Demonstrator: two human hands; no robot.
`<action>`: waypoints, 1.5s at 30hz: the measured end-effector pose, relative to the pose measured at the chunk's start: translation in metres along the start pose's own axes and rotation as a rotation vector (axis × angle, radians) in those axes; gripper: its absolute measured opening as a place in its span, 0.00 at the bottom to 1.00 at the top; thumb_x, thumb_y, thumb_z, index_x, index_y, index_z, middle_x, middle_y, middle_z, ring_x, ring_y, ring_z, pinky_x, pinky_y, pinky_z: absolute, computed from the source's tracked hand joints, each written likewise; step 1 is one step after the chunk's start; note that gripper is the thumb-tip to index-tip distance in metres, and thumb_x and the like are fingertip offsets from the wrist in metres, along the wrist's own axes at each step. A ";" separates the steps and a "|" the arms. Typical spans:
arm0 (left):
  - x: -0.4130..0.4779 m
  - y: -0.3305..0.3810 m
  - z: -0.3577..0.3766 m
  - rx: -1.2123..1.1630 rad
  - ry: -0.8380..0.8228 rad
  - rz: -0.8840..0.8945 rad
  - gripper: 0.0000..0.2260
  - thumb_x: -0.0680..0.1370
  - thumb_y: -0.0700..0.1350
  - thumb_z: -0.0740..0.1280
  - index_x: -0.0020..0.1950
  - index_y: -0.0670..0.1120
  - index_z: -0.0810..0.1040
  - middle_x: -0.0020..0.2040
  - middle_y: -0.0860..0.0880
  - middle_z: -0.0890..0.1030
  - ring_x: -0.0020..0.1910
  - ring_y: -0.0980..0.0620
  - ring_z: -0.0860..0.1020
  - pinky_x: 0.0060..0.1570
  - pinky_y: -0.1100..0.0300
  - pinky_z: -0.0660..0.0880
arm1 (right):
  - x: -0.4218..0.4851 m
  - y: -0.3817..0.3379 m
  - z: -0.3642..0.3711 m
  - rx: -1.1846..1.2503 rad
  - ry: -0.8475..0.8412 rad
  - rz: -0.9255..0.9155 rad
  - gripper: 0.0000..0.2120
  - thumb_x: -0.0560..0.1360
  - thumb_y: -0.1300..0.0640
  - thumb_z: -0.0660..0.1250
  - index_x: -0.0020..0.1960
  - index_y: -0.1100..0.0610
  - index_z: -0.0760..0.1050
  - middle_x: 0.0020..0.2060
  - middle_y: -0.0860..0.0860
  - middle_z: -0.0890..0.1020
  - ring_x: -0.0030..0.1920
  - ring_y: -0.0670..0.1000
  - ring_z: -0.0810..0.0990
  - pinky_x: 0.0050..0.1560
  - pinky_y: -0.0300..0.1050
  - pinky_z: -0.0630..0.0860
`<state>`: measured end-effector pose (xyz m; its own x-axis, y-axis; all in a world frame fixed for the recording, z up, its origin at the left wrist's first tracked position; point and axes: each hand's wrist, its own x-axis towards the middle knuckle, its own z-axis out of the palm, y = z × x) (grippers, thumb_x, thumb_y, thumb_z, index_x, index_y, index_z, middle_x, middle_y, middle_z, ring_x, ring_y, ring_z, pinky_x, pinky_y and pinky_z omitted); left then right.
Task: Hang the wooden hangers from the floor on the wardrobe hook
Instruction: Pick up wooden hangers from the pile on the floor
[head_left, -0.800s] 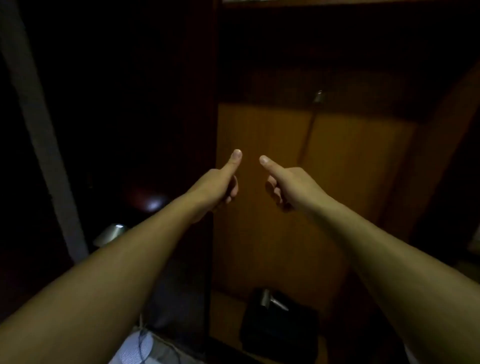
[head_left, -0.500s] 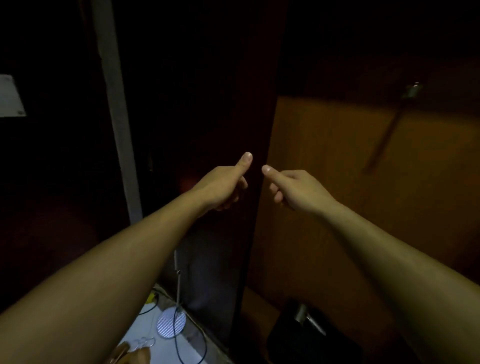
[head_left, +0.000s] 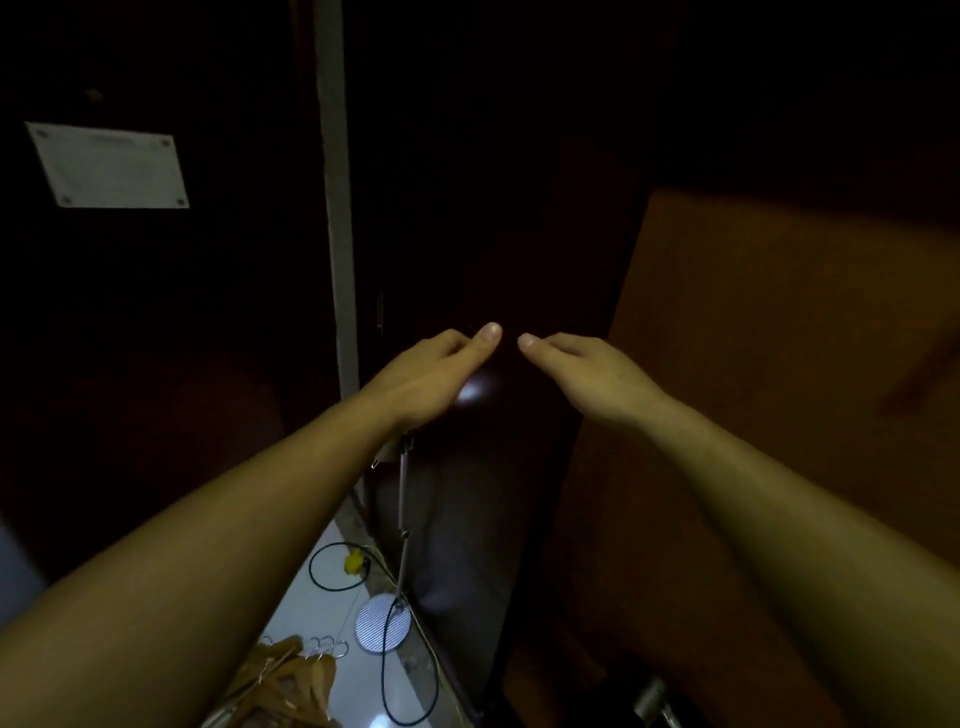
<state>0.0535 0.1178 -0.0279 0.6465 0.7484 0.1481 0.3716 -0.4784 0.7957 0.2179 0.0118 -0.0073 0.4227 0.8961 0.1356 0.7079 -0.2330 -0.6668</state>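
A pile of wooden hangers (head_left: 291, 680) with metal hooks lies on the white floor at the bottom left, partly hidden behind my left forearm. Both arms reach forward at mid-frame. My left hand (head_left: 441, 371) and my right hand (head_left: 587, 374) are palm down with the thumbs pointing at each other, a small gap between the thumb tips. The fingers look relaxed and neither hand holds anything. The orange back panel of the wardrobe (head_left: 779, 364) fills the right side. The wardrobe hook is out of view.
A stand with a round striped base (head_left: 384, 626) and a thin pole rises under my left wrist, with a black cable (head_left: 337, 566) looped on the floor beside it. A dark door with a white plate (head_left: 109, 166) is at the left. A dark object with a metal part (head_left: 654, 696) sits on the wardrobe floor.
The view has swung left and down, so the hook has left the frame and the hangers have appeared. Both hands went from thumbs-out fists to flatter, relaxed hands.
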 end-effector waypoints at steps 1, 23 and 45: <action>0.001 -0.005 -0.007 0.011 0.022 -0.024 0.35 0.73 0.74 0.50 0.67 0.52 0.75 0.63 0.51 0.78 0.59 0.53 0.76 0.56 0.58 0.71 | 0.007 -0.004 0.005 0.024 -0.005 -0.030 0.24 0.78 0.33 0.58 0.65 0.45 0.78 0.63 0.45 0.81 0.64 0.49 0.78 0.60 0.44 0.71; -0.066 -0.188 -0.227 0.478 0.288 -0.497 0.45 0.68 0.78 0.41 0.78 0.54 0.62 0.78 0.47 0.64 0.77 0.45 0.61 0.71 0.45 0.59 | 0.114 -0.179 0.235 -0.046 -0.419 -0.371 0.34 0.76 0.29 0.57 0.76 0.47 0.67 0.74 0.49 0.72 0.72 0.52 0.71 0.69 0.50 0.67; -0.088 -0.396 -0.224 0.124 0.093 -0.690 0.21 0.83 0.56 0.56 0.67 0.44 0.75 0.53 0.49 0.79 0.50 0.52 0.78 0.45 0.74 0.73 | 0.139 -0.152 0.455 -0.169 -0.747 -0.291 0.26 0.81 0.37 0.56 0.67 0.53 0.76 0.63 0.54 0.80 0.63 0.56 0.78 0.64 0.53 0.73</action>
<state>-0.3000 0.3442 -0.2244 0.1781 0.9332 -0.3122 0.7531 0.0750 0.6537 -0.0886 0.3436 -0.2209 -0.2371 0.9310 -0.2776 0.8320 0.0470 -0.5528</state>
